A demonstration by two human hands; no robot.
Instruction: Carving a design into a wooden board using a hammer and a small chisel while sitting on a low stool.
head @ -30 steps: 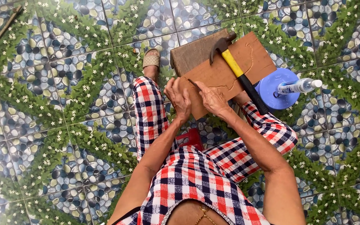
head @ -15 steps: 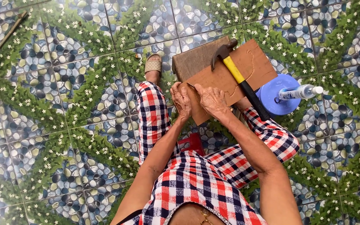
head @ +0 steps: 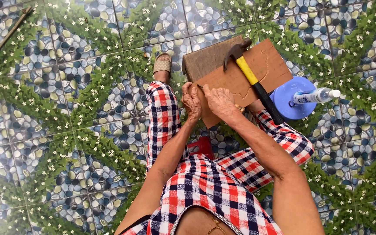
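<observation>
Both grips, left hand point(head: 192, 102) and right hand point(head: 219, 102), pinched narrow on small dark tool point(head: 200, 87) at near edge of wooden board point(head: 236, 82) across lap; hammer point(head: 253, 80) resting loose on top, liable to slide off if board tilts.

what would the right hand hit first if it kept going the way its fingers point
The right hand rests on the wooden board, fingers pointing up-left toward the left hand. It would likely meet the left hand's fingers first, at the board's near corner, though the small thing pinched between them is hard to make out.
</observation>
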